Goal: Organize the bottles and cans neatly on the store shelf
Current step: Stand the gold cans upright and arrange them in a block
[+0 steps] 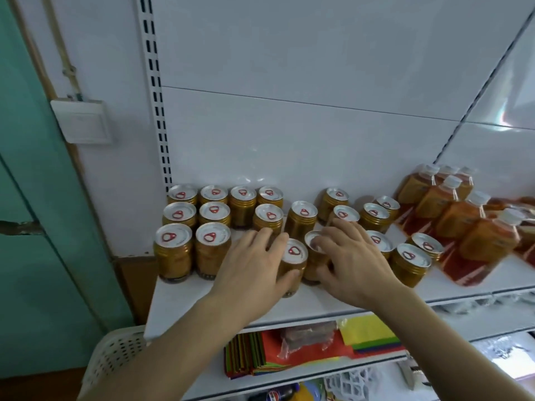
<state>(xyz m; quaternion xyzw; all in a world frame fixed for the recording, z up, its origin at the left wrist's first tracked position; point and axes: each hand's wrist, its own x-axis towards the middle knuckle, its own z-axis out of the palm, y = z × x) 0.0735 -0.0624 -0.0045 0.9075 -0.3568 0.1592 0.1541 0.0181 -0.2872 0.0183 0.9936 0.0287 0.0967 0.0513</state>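
Observation:
Several golden cans with silver pull-tab lids stand on a white shelf (202,308). At the left they form neat rows (212,211); in the middle and right they stand loosely (373,217). My left hand (254,264) grips one front can (293,263), thumb on its near side and fingers over its left. My right hand (351,261) grips the neighbouring can (314,257), fingers over its lid, thumb low on its front. Orange bottles (460,218) with white caps stand in rows at the right.
Orange-red flat packs (460,270) lie under and beside the bottles. A lower shelf holds coloured folded cloths (260,351) and a wrapped brown block (309,334). A white perforated basket (113,357) sits at the lower left. A wall switch (84,121) is left of the shelf upright.

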